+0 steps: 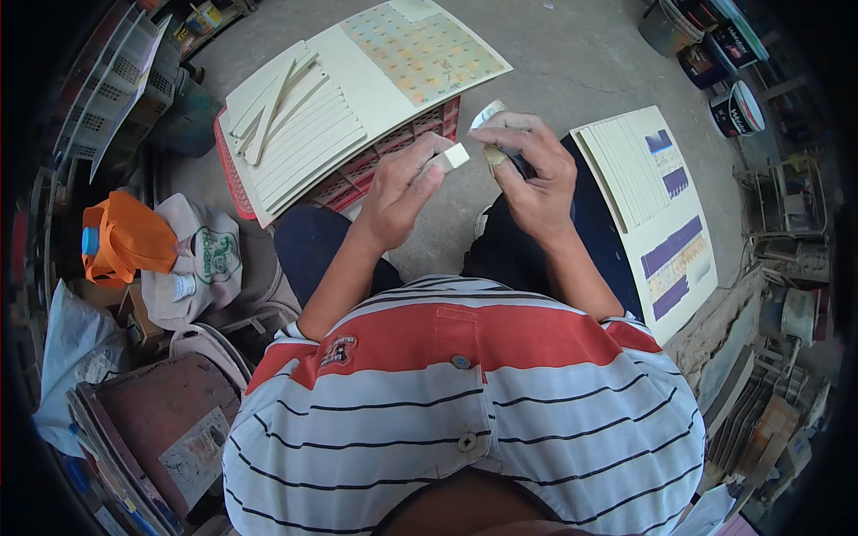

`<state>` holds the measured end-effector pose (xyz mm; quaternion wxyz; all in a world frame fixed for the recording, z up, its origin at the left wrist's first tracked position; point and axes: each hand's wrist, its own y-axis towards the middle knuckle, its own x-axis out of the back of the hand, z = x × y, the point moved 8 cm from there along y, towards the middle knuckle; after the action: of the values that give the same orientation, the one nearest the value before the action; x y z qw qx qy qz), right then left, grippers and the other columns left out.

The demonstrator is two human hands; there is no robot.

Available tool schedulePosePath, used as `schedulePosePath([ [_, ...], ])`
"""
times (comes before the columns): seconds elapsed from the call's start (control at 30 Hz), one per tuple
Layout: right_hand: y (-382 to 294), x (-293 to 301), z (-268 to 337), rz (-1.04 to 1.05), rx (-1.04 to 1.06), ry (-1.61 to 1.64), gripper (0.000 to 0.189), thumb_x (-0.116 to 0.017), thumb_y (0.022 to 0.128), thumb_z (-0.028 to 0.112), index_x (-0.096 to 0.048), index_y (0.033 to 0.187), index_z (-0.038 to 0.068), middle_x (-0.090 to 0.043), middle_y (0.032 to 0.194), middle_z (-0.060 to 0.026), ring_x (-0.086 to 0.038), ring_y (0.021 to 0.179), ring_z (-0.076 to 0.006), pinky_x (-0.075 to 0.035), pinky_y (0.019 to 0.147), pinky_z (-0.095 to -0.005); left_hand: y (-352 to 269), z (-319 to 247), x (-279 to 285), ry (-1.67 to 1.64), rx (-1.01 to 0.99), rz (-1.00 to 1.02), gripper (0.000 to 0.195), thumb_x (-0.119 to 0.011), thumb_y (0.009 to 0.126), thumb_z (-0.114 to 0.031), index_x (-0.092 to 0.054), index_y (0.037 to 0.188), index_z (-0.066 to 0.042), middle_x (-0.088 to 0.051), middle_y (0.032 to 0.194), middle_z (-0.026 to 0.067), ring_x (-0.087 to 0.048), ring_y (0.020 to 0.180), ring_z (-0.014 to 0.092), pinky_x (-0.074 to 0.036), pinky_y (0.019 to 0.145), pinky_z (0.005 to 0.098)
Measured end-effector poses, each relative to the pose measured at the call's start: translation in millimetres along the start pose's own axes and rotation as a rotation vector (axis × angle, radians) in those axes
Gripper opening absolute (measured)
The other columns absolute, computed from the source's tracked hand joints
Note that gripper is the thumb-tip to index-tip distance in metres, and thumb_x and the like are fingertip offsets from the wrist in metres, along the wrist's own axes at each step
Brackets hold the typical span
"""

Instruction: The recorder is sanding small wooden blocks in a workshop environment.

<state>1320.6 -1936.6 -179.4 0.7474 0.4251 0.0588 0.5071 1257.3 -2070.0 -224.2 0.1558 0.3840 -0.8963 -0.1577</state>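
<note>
My left hand (401, 194) grips a pale, square-ended strip (456, 157), its end facing my other hand. Just right of it, my right hand (533, 164) holds a small folded piece that looks like sandpaper (488, 114) between thumb and fingers; the two pieces are apart. Beyond my left hand, a row of cream strips (308, 157) lies on a board (375, 74), with a few loose strips (271, 114) across them. More strips (620, 171) lie side by side on a second board (663, 248) at my right, beside purple printed patches.
A red plastic crate (348, 177) supports the left board. Paint buckets (736, 110) stand at the upper right. At the left are an orange bag (124, 238), a white cloth bag (214, 258) and shelving with perforated baskets (120, 80). Metal racks (784, 194) stand at the right.
</note>
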Motion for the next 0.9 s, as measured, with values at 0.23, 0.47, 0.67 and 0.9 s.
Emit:
schedulePosePath([
  [0.23,-3.7,-8.5,15.5,0.092,0.096,-0.209,0.055,-0.060,0.067,-0.008,-0.065,0.118,0.012,-0.062,0.093,-0.0106,-0.062,0.084,-0.0269,-0.052,0.073,-0.0342,-1.1,-3.5,10.4,0.198,-0.023,-0.086,0.032,-0.047,0.093,-0.024,-0.056,0.107,0.004,-0.060,0.093,0.0205,-0.058,0.084,0.036,-0.044,0.076,0.0363],
  [0.47,-13.1,-22.9,17.4,0.261,0.085,-0.351,0.066,-0.060,0.070,-0.007,-0.059,0.128,0.023,-0.061,0.096,-0.0100,-0.061,0.086,-0.0280,-0.052,0.071,-0.0360,-1.1,-7.1,11.3,0.209,-0.088,-0.101,0.033,-0.048,0.093,-0.025,-0.055,0.107,0.004,-0.059,0.092,0.0205,-0.057,0.084,0.035,-0.044,0.076,0.0358],
  [0.67,-12.6,-23.5,-19.2,0.321,-0.124,-0.278,0.057,-0.056,0.075,-0.007,-0.062,0.125,0.019,-0.061,0.097,-0.0116,-0.059,0.087,-0.0277,-0.050,0.078,-0.0341,-5.1,6.2,7.8,0.028,-0.030,-0.067,0.035,-0.045,0.095,-0.025,-0.054,0.110,0.005,-0.056,0.086,0.0123,-0.053,0.075,0.021,-0.042,0.071,0.0308],
  [0.9,6.0,-36.7,-44.5,0.251,-0.253,0.268,0.039,-0.064,0.081,0.003,-0.065,0.120,0.006,-0.059,0.105,-0.0085,-0.055,0.102,-0.0179,-0.044,0.086,-0.0285,-1.0,39.7,3.5,-0.485,0.159,-0.083,0.038,-0.038,0.099,-0.028,-0.053,0.118,0.002,-0.055,0.089,0.0048,-0.049,0.077,0.010,-0.040,0.069,0.0233],
])
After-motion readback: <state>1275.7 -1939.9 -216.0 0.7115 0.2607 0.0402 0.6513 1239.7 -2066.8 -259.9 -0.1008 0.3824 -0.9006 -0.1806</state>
